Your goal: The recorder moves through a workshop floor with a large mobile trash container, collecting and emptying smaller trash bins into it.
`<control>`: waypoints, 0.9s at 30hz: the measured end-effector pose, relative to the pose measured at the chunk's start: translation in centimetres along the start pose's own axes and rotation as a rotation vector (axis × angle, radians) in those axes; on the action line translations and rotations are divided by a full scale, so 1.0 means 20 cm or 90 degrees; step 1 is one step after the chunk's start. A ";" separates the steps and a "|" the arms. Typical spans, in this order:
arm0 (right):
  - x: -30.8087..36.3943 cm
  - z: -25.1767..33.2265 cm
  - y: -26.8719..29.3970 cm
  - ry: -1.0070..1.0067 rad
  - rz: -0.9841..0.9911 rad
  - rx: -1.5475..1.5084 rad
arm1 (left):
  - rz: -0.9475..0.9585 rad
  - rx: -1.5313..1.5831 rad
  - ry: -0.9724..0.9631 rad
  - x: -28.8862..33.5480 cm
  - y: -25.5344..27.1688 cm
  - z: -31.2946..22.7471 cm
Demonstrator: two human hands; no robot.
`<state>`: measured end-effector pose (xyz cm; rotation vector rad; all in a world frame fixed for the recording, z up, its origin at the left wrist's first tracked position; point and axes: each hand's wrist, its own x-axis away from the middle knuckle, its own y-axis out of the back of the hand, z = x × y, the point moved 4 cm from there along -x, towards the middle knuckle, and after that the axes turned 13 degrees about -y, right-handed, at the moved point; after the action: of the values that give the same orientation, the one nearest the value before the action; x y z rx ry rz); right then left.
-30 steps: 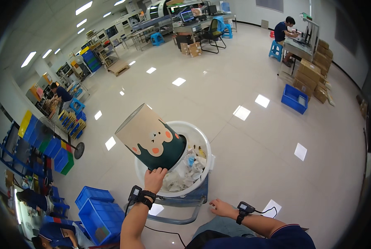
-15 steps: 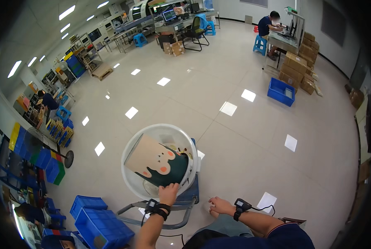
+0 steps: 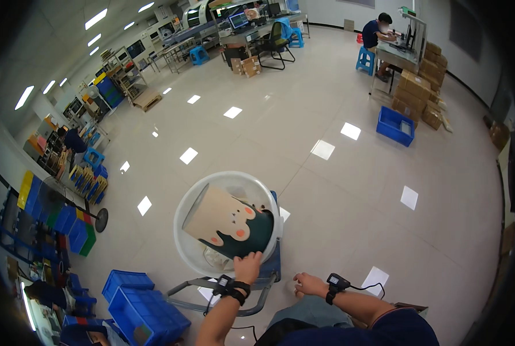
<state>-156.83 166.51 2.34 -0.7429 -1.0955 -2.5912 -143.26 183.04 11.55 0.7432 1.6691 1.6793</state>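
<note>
Pinching the patterned bin [image 3: 229,221], left hand [image 3: 248,267] has lowered it inside the white tub [image 3: 243,183]

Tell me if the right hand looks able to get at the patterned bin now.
Probably yes: the right hand looks empty, and the way to the patterned bin seems free, though it crosses the white tub's rim.

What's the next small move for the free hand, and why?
I'd probably bring the right hand up to the near side of the beige-and-green bucket to steady it. The bucket lies tilted over the white tub, only the left hand touches it, at its green part, and the right is empty, apart from both.
</note>
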 end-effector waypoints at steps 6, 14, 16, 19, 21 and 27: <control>-0.01 0.02 0.00 -0.014 0.043 0.002 | -0.191 0.176 0.187 0.05 0.34 0.45; 0.07 0.35 -0.04 0.137 0.105 0.055 | -0.550 0.730 0.454 0.56 0.65 0.99; 0.12 0.51 -0.06 0.177 0.136 0.045 | -0.591 0.733 0.482 0.72 0.71 1.04; 0.18 0.77 -0.11 0.308 0.115 0.054 | -0.689 0.726 0.514 0.99 0.77 1.08; 0.23 1.00 -0.13 0.504 -0.066 0.092 | -0.747 0.631 0.573 1.25 0.78 1.14; 0.19 1.26 -0.40 0.475 -0.037 0.238 | -0.872 0.465 0.784 2.08 0.60 1.10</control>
<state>-154.10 190.14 14.33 0.3257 -1.2649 -2.2607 -153.11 229.48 22.19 -1.2949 2.5528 0.3320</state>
